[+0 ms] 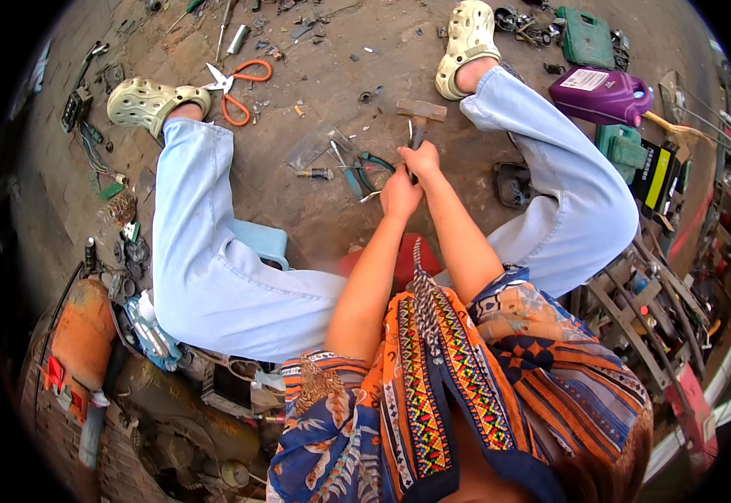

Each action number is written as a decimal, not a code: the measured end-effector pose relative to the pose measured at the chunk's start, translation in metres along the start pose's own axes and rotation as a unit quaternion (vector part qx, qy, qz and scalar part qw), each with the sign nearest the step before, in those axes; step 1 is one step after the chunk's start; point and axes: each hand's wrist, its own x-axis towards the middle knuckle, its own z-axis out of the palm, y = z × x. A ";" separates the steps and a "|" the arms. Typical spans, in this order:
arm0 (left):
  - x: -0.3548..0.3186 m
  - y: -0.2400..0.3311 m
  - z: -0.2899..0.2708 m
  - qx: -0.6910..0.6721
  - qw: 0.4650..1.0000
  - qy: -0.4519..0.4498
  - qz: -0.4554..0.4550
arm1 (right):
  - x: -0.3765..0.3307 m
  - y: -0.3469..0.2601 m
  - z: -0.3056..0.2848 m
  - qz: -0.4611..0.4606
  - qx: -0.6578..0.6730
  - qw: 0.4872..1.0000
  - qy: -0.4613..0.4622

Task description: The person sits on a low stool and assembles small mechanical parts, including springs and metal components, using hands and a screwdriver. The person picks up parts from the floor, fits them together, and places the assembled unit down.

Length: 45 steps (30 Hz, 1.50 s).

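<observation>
**A:** Hammer question: the right hand is wrapped shut around the handle, with the head just past the knuckles, down near the dirt ground. The left hand sits right behind it, touching, fingers curled closed. Whether it's pinching something small can't be told, the fist hides it. Any tips on doing this well?

**B:** Looks like a short choked-up grip, so the person probably wants small, controlled taps rather than a full swing. They'd do best keeping the left fingers clear of the head, since the two hands are basically stacked. The green-handled pliers lie just to the left of the hands, an easy reach if the piece needs holding. The orange scissors are well off to the left, near the cream clog, so nothing's crowding the strike.
</observation>
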 end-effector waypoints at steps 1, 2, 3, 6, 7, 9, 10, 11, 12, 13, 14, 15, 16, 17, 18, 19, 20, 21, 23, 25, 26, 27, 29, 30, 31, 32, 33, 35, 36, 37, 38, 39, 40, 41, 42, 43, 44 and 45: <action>0.001 -0.002 0.003 -0.019 0.999 -0.020 0.023 | 0.023 0.020 -0.001 -0.002 0.028 1.000 -0.001; 0.005 -0.011 0.004 -0.040 0.998 -0.037 0.041 | 0.033 0.025 -0.005 0.000 0.013 1.000 0.006; 0.009 -0.019 0.005 -0.062 0.995 -0.054 0.059 | 0.043 0.030 -0.008 0.002 -0.001 1.000 0.012; 0.003 -0.036 0.003 -0.036 0.972 0.234 -0.001 | 0.051 0.030 -0.022 -0.026 -0.052 0.998 0.030; 0.002 -0.044 -0.003 -0.040 0.965 0.253 -0.054 | 0.051 0.028 -0.027 -0.038 -0.074 0.996 0.037; 0.007 -0.057 -0.001 0.021 0.932 0.339 -0.130 | 0.048 0.024 -0.037 -0.057 -0.127 0.989 0.050; 0.010 -0.062 -0.002 0.011 0.931 0.334 -0.150 | 0.051 0.024 -0.040 -0.069 -0.145 0.985 0.060; 0.013 -0.067 -0.004 0.001 0.929 0.329 -0.169 | 0.053 0.024 -0.043 -0.081 -0.161 0.981 0.070; 0.016 -0.072 -0.005 -0.008 0.928 0.323 -0.188 | 0.052 0.027 -0.047 -0.076 -0.184 0.977 0.071; 0.019 -0.079 -0.005 -0.024 0.935 0.298 -0.190 | 0.050 0.029 -0.050 -0.074 -0.181 0.978 0.070; 0.023 -0.085 -0.005 -0.039 0.942 0.273 -0.191 | 0.047 0.030 -0.052 -0.071 -0.177 0.979 0.070; 0.028 -0.090 -0.004 -0.055 0.948 0.246 -0.192 | 0.044 0.031 -0.054 -0.068 -0.172 0.980 0.070; 0.032 -0.092 -0.003 -0.065 0.948 0.234 -0.204 | 0.039 0.033 -0.054 -0.095 -0.180 0.972 0.116; 0.036 -0.093 -0.003 -0.076 0.948 0.223 -0.216 | 0.029 0.032 -0.052 -0.123 -0.187 0.961 0.161; 0.041 -0.095 -0.003 -0.086 0.947 0.211 -0.228 | 0.021 0.029 -0.050 -0.150 -0.194 0.948 0.205; 0.046 -0.105 0.001 -0.089 0.946 0.218 -0.221 | 0.013 0.022 -0.046 -0.182 -0.188 0.936 0.233; 0.050 -0.124 0.008 -0.093 0.944 0.228 -0.219 | 0.002 0.013 -0.039 -0.217 -0.183 0.924 0.257; 0.053 -0.138 0.013 -0.096 0.943 0.237 -0.213 | -0.007 0.002 -0.033 -0.251 -0.176 0.909 0.283; 0.056 -0.144 0.014 -0.142 0.940 0.229 -0.209 | -0.018 -0.011 -0.020 -0.331 -0.191 0.913 0.141; 0.056 -0.147 0.012 -0.174 0.939 0.219 -0.198 | -0.024 -0.010 -0.001 -0.379 -0.218 0.899 -0.017; 0.055 -0.146 0.010 -0.183 0.942 0.211 -0.188 | -0.028 -0.012 0.008 -0.377 -0.244 0.892 -0.057; 0.053 -0.146 0.006 -0.192 0.944 0.204 -0.176 | -0.033 -0.015 0.015 -0.359 -0.267 0.890 -0.088; 0.049 -0.140 -0.002 -0.155 0.959 0.184 -0.147 | -0.025 -0.007 0.032 -0.344 -0.268 0.897 -0.069; 0.049 -0.133 -0.006 -0.141 0.966 0.176 -0.125 | -0.025 -0.008 0.036 -0.324 -0.271 0.905 -0.057; 0.047 -0.122 -0.010 -0.090 0.977 0.161 -0.109 | -0.025 -0.006 0.035 -0.302 -0.274 0.912 -0.034; 0.046 -0.136 -0.005 -0.100 0.975 0.180 -0.080 | -0.032 -0.009 0.040 -0.303 -0.267 0.914 -0.028; 0.045 -0.132 0.000 -0.098 0.975 0.182 -0.080 | -0.033 -0.005 0.040 -0.295 -0.267 0.917 -0.029; 0.040 -0.117 0.004 -0.058 0.978 0.191 -0.059 | -0.026 0.013 0.040 -0.275 -0.230 0.933 -0.025; 0.037 -0.105 0.002 -0.041 0.977 0.195 -0.080 | -0.025 0.022 0.041 -0.276 -0.223 0.935 -0.007; 0.036 -0.105 0.002 -0.062 0.975 0.203 -0.072 | -0.026 0.027 0.037 -0.264 -0.226 0.937 -0.018; 0.038 -0.108 0.000 -0.089 0.974 0.192 -0.085 | -0.027 0.030 0.037 -0.241 -0.219 0.945 -0.033; 0.038 -0.109 -0.002 -0.075 0.973 0.194 -0.096 | -0.023 0.038 0.040 -0.227 -0.205 0.951 -0.040; 0.039 -0.109 -0.002 -0.068 0.975 0.195 -0.086 | -0.027 0.041 0.037 -0.214 -0.186 0.958 -0.031; 0.040 -0.104 -0.002 -0.063 0.976 0.186 -0.091 | -0.028 0.046 0.033 -0.206 -0.175 0.962 -0.025; 0.042 -0.097 0.001 -0.058 0.978 0.177 -0.097 | -0.027 0.051 0.029 -0.198 -0.165 0.966 -0.019; 0.042 -0.097 0.004 -0.047 0.979 0.169 -0.106 | -0.028 0.056 0.028 -0.188 -0.151 0.970 -0.018; 0.048 -0.107 0.007 -0.023 0.975 0.191 -0.107 | -0.034 0.049 0.030 -0.173 -0.157 0.972 -0.037; 0.055 -0.116 0.010 0.033 0.967 0.227 -0.107 | -0.041 0.041 0.034 -0.173 -0.140 0.975 -0.015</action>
